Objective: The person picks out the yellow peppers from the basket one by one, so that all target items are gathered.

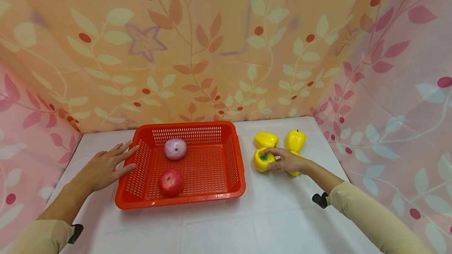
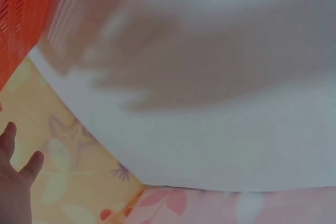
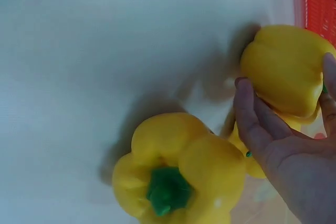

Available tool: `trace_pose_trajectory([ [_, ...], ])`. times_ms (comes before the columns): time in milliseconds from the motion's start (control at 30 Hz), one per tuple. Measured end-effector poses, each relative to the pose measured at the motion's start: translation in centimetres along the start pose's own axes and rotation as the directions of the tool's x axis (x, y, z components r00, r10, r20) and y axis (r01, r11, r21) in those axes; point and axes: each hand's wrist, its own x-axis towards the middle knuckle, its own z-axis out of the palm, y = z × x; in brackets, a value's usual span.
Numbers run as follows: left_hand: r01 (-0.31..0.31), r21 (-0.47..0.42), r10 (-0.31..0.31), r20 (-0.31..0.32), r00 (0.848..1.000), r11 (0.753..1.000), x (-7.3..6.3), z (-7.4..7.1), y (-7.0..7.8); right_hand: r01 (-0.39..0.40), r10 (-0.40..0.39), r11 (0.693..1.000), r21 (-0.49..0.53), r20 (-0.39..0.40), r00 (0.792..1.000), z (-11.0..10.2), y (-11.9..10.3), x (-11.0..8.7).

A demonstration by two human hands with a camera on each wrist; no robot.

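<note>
My right hand [image 1: 287,160] has its thumb and fingers curled about a yellow bell pepper [image 1: 260,162], which sits right of the red basket [image 1: 180,198]. The right wrist view shows the thumb on one side of that pepper [image 3: 286,69] and fingertips on the other. Partly behind this hand lies another yellow pepper [image 1: 295,172]; two more, one yellow pepper [image 1: 266,139] and a second yellow pepper [image 1: 295,140], lie farther back. With fingers spread and fairly straight, my left hand [image 1: 106,167] reaches to the basket's left rim; contact is unclear.
Inside the basket are a purple onion [image 1: 175,149] at the back and a round red fruit [image 1: 171,182] nearer the front. A white cloth [image 1: 212,226] covers the table. Patterned curtains [image 1: 226,50] stand behind and at both sides.
</note>
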Motion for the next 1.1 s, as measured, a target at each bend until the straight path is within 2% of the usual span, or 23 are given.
trace_pose_trajectory([
  [100,0.003,-0.003,-0.003,0.003,1.0,1.0,0.0,0.0,0.0,0.006,-0.007,1.0,-0.012,-0.008,1.0,0.2,0.1,0.2],
  [300,0.004,-0.001,-0.004,0.011,1.0,1.0,0.1,0.0,0.0,-0.041,0.041,0.999,-0.019,-0.021,0.999,0.4,-0.1,0.4],
  [500,-0.001,0.015,0.001,0.021,1.0,1.0,0.3,0.0,-0.2,0.02,-0.02,1.0,-0.02,-0.012,1.0,-0.2,-0.7,0.1],
  [600,-0.001,0.021,0.001,0.026,1.0,1.0,0.5,-0.1,-0.3,0.022,-0.022,0.999,-0.029,-0.004,1.0,-0.7,-1.2,-0.1],
  [867,-0.017,0.032,0.017,0.012,1.0,0.999,0.7,-0.4,-0.3,-0.01,0.008,0.997,-0.079,-0.025,1.0,-2.9,-2.7,-1.0],
  [1000,-0.032,0.048,0.032,0.002,0.999,0.998,0.8,-0.6,-0.2,0.024,-0.031,0.994,-0.108,-0.061,0.998,-4.7,-3.4,-1.1],
  [1100,-0.037,0.06,0.037,-0.005,0.999,0.997,0.9,-0.8,-0.2,0.052,-0.076,0.983,-0.178,-0.126,0.989,-5.9,-3.9,-1.1],
])
